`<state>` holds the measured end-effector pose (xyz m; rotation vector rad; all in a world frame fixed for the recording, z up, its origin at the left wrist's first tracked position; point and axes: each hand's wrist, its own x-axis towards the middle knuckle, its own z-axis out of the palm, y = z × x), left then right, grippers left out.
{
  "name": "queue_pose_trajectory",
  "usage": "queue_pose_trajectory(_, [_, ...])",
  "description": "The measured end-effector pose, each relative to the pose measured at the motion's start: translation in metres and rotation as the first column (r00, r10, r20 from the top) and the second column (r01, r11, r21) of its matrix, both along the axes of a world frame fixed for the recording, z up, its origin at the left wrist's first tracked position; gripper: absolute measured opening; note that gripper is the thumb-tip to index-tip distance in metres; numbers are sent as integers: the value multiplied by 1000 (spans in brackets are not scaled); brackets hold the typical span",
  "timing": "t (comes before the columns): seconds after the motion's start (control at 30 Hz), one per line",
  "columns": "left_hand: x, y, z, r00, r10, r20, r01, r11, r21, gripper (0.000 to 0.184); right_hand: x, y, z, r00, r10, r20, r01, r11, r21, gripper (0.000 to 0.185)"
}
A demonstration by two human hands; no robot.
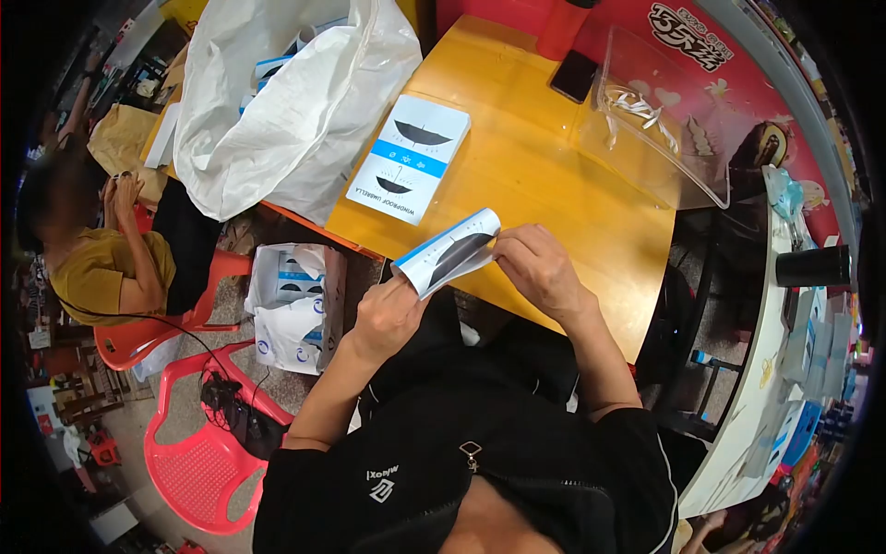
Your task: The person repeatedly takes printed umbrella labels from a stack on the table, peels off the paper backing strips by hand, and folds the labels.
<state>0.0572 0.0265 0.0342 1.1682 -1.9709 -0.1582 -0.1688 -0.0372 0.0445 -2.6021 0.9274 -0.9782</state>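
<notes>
The left hand (388,319) grips, the right hand (540,265) pinches: a curled white-and-blue printed paper sheet (452,253), over the smooth yellow counter's (526,138) edge!

Rolled sheet (441,249) mid-frame's white with a blue stripe, black umbrella print (461,257). Yellow table (526,157), and the cup (812,266) far right's maybe black, kinda murky.

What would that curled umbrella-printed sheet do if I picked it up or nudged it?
The sheet is probably light and bendy, since it curves between the left hand and right hand. Its thin edge suggests it may crease if squeezed. Keeping that rounded shape, it might roll.
</notes>
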Motion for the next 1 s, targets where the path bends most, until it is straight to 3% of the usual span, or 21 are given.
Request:
queue_pose_trajectory(0.3, [0,2,0,993,-5,114,9,999,-32,26,4,1,-4,998,-16,53,14,999,35,20])
queue_pose_trajectory(0.7, [11,1,-10,995,-39,95,43,998,-42,28,2,1,-7,994,-36,99,21,988,154,22])
queue_pose_trajectory(0.77, [16,1,-7,993,-41,112,50,996,-76,29,-3,2,10,949,-99,300,-57,880,471,21])
queue_pose_trajectory(0.8, [18,2,-6,990,-45,130,60,992,-111,29,-12,-2,6,932,-122,342,-88,838,538,15])
queue_pose_trajectory(0.87, [22,1,-3,987,-80,138,99,986,-136,29,-21,-5,11,926,-194,325,-81,738,670,7])
queue_pose_trajectory(0.93, [24,-1,-1,982,-122,147,145,976,-159,29,-24,-7,12,939,-184,291,-76,714,696,5])
queue_pose_trajectory(1.0, [25,-4,1,961,-161,224,211,953,-219,15,-23,-7,14,962,-113,248,-120,643,756,7])
